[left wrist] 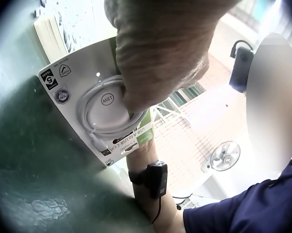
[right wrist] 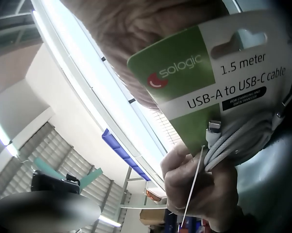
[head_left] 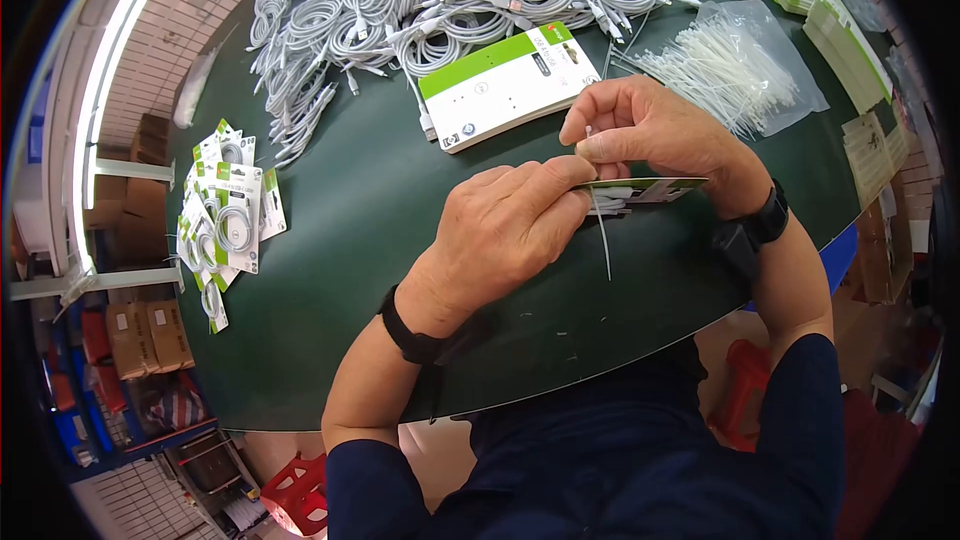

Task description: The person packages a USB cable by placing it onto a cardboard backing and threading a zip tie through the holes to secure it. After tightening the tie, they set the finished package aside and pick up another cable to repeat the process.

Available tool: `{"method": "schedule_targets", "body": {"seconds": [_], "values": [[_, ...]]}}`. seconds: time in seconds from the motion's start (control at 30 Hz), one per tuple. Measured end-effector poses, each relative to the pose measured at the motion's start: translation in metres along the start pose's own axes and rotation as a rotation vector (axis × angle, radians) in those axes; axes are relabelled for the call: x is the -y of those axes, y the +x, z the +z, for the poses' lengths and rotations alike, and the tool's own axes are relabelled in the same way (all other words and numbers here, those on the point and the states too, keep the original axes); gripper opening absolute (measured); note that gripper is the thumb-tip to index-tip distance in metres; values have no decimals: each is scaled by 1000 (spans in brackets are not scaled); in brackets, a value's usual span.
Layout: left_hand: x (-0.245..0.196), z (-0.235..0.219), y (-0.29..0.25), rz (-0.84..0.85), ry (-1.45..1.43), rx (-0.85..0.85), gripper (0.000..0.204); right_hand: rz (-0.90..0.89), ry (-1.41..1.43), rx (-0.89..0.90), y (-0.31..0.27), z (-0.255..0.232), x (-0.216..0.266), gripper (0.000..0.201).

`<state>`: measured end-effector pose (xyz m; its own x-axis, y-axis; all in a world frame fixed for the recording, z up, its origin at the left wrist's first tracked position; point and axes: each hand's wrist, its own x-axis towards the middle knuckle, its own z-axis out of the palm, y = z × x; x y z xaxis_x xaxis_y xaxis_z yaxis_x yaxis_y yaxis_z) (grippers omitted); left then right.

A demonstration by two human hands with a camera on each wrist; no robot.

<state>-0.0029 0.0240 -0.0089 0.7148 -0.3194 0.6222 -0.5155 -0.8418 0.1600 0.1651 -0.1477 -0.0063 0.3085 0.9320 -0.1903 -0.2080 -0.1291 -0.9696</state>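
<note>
My left hand (head_left: 505,225) grips a green and white packaging card (right wrist: 180,80) by its side, above the table. Coiled on the card's face is a pale grey USB cable (right wrist: 245,141), its metal plug showing. A thin white cable tie (head_left: 605,245) hangs down from the card beside the left fingertips. Behind the card, my right hand (head_left: 655,130) pinches the other end of the tie between thumb and forefinger. In the left wrist view the card (left wrist: 63,80) shows the coil round an 18W mark, with the hand covering one side.
A pile of coiled grey cables (head_left: 380,0) covers the table's far side. Before it lies a stack of cards (head_left: 510,90). A bag of white cable ties (head_left: 740,70) lies at the right. Carded cables (head_left: 225,220) are heaped at the left. More cards (head_left: 845,40) stand far right.
</note>
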Motion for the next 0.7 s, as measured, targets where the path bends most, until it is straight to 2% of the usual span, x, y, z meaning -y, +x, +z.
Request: {"method": "schedule_targets", "body": {"seconds": [0.2,0.4,0.53,0.7], "values": [[2,1,0,10,-54,-29,25,44,-100,57,2,-8,-2,21],[3,7,1,-15,-110,-97,25,40,-136,41,2,-1,-1,19],[2,8,-1,-96,-169,-86,26,80,-125,66,2,2,-1,21],[3,4,-3,-214,-253,-41,26,51,-189,5,4,-4,-4,21]]}}
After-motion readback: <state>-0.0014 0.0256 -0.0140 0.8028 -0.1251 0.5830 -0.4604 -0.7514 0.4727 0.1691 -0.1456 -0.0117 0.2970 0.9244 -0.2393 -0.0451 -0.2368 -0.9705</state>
